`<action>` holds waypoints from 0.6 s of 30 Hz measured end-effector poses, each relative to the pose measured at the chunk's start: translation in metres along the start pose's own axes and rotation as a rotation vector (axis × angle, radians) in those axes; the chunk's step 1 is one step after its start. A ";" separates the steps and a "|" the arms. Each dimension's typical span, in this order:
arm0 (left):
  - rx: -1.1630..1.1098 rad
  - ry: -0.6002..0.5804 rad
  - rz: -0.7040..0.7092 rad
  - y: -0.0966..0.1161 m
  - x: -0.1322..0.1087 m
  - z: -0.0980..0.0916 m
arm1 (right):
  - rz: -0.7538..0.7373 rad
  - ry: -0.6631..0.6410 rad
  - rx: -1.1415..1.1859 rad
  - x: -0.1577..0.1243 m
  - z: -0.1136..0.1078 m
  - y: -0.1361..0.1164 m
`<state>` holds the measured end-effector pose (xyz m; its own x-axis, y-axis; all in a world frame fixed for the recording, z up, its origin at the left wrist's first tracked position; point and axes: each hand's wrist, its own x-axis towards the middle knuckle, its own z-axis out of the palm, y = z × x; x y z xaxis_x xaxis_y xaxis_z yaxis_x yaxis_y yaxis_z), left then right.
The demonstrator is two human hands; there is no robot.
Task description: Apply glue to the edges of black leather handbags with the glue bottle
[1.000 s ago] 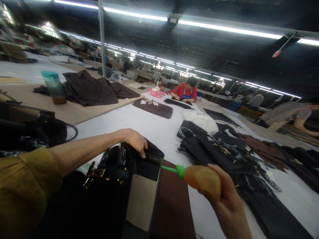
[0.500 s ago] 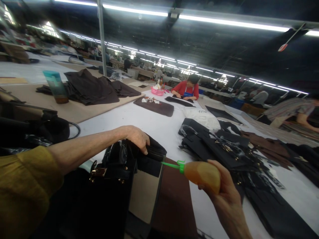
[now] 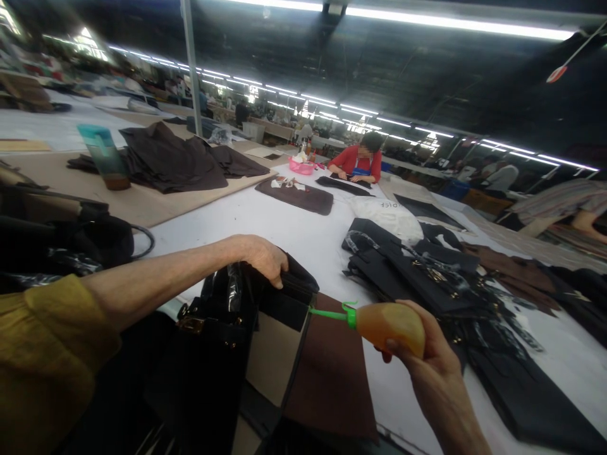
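A black handbag (image 3: 222, 354) with gold fittings stands open in front of me on the white table (image 3: 284, 234). My left hand (image 3: 263, 256) grips the top edge of the bag's far side, fingers curled over it. My right hand (image 3: 427, 366) is closed around an orange squeeze bottle (image 3: 391, 320) with a green nozzle. The nozzle tip touches the bag's inner edge, just below my left hand. A brown cloth piece (image 3: 327, 379) lies under the bag's right side.
Black bags and parts (image 3: 417, 272) are heaped to the right. Dark brown fabric (image 3: 175, 164) and a teal bottle (image 3: 104, 155) sit on a board at left. A person in red (image 3: 358, 165) works at the table's far end; another person (image 3: 564, 208) bends at right.
The view has drifted slightly, so the bag sits a little higher. My right hand has risen a bit with the bottle, nozzle still at the bag's edge. My left hand keeps its grip.
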<state>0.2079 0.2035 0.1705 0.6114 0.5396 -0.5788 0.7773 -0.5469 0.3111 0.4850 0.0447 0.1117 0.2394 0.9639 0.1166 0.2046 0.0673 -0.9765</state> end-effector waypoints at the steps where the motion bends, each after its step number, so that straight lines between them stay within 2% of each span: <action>1: 0.012 -0.012 0.003 -0.001 0.000 0.000 | -0.003 0.008 0.015 0.000 0.000 0.000; 8: 0.001 -0.059 0.003 0.003 -0.004 -0.003 | 0.025 -0.017 0.029 0.004 0.005 0.003; 18: 0.048 -0.058 0.040 0.000 -0.002 0.002 | 0.040 -0.043 -0.017 -0.001 0.006 -0.002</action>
<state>0.2068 0.2014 0.1701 0.6313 0.4795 -0.6095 0.7434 -0.5980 0.2996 0.4783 0.0451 0.1124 0.2071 0.9759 0.0694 0.2116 0.0246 -0.9770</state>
